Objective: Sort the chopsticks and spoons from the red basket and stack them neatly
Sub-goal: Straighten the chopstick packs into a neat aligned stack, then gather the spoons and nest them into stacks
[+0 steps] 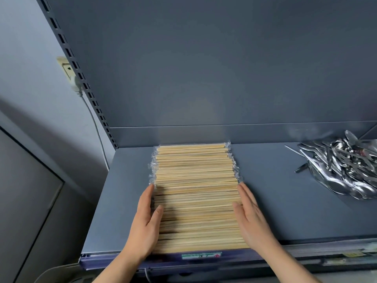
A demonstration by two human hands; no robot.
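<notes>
Head view: the straight fingers (148, 198) of the left hand (145, 227) lie together, flat against the left ends of the chopsticks (195, 193), with the thumb resting on top of the sticks. The right hand (253, 219) mirrors it. Its fingers (245, 194) are extended along the right ends and its thumb lies on the top layer. Neither hand is curled round anything; both press inward with flat palms at the near half of the stack.

The chopsticks are pale wooden pairs in clear wrappers. They lie crosswise, side by side, in one even block that runs from the front edge of the grey metal shelf (275, 201) back to its rear wall.

Well to the right of the chopsticks, on the same shelf, the metal spoons (344, 166) lie in a loose, tangled heap. Just below the near end of the chopsticks, a label strip (201, 255) runs along the shelf's front edge. Behind them rises the plain grey back panel (204, 68). Up and to their left stands a slotted upright (81, 78). Beyond it are a wall socket (66, 67) and a plug (75, 84), whose white cable (95, 127) hangs down.
</notes>
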